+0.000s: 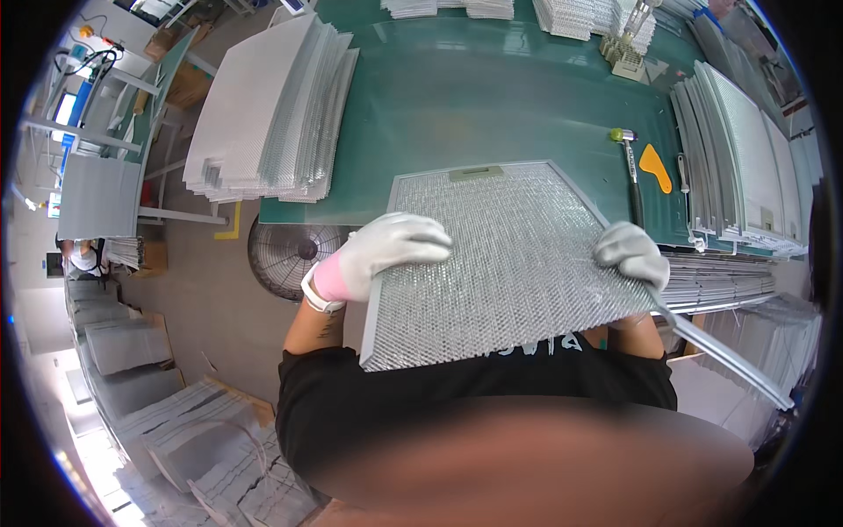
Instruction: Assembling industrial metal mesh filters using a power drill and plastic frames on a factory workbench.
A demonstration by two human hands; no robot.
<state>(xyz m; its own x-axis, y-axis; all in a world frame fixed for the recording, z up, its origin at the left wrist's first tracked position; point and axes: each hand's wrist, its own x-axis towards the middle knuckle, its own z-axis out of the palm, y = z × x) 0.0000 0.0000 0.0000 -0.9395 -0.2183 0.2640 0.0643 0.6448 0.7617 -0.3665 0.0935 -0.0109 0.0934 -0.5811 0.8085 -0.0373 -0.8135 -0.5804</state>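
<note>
In front of my body is a mesh filter panel (492,255), tilted, its far part over the table edge. Silvery metal framing runs along its left, far and right sides; bare mesh shows along the near side. A metal frame strip (724,356) juts out past the near right corner, angled away from the mesh. My left hand (386,250), in a white glove with a pink cuff, is closed over the panel's left edge, fingers on the mesh. My right hand (634,255), gloved too, is curled round the frame at the right edge. Its fingertips are partly hidden.
On the green table (457,97) stand a stack of mesh panels (272,105) at left and another panel stack (738,149) at right. A hammer (630,162), a yellow scraper (655,169) and a metal fixture (625,53) lie rightward. A floor fan (285,255) stands below left.
</note>
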